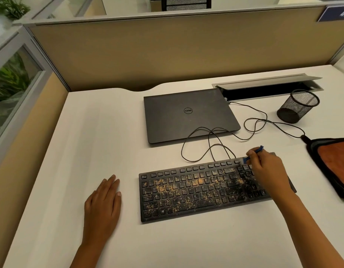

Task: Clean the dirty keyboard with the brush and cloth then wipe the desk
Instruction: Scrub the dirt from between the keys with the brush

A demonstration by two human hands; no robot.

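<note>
1. A person's right hand (pixel 268 167) pinches a small blue plastic brush (pixel 253 154) by its slim handle, fingers curled round it, with the bristle end down on the top-right rows of a flat black keyboard (pixel 196 192) speckled with orange-brown crumbs.
2. The keyboard lies near the front middle of the white desk (pixel 109 132); its black cable (pixel 215 140) loops back toward a closed dark grey laptop (pixel 188 117).
3. The left hand (pixel 103 200) rests flat on the desk just left of the keyboard, fingers straight, holding nothing and not touching it.
4. A folded orange and grey cloth (pixel 333 161) waits at the right edge, near a black wire-mesh pen cup (pixel 298 105).
5. The brush looks light and stiff, best held mid-handle as now; its bristles should flick loose crumbs with little pressure.
6. The keyboard appears thin, rigid and light, so it may slide under sweeping; steadying its left edge with the free hand would likely help.
7. The cloth looks soft and limp, best bunched in the palm.
</note>
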